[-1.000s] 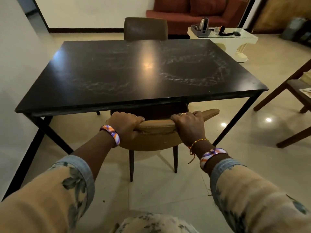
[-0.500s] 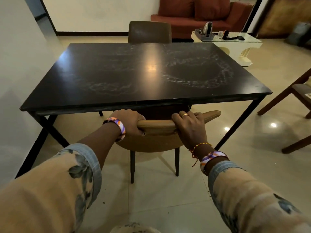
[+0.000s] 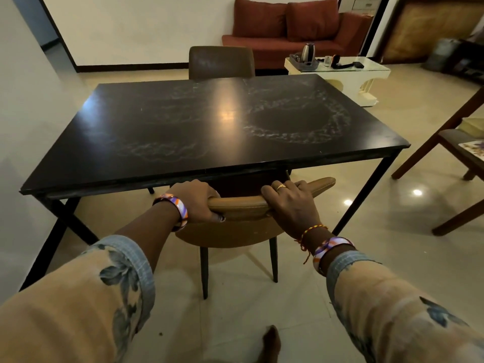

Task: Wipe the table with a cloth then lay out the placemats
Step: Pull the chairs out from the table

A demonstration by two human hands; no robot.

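The table [image 3: 209,127] is dark and glossy, its top marked with pale swirling streaks. At its near edge a tan chair [image 3: 235,226] is tucked partly under. The left hand [image 3: 195,199] and right hand [image 3: 292,203] each curl around the chair's top rail, gripping it. A brown chair [image 3: 221,61] stands at the table's far side. No cloth or placemats lie on the table.

Black table [image 3: 183,121] — smeared, whitish streaks

Both hands, left hand [image 3: 195,199] and right hand [image 3: 290,203], grip the chair [image 3: 241,205] at the table [image 3: 209,127].
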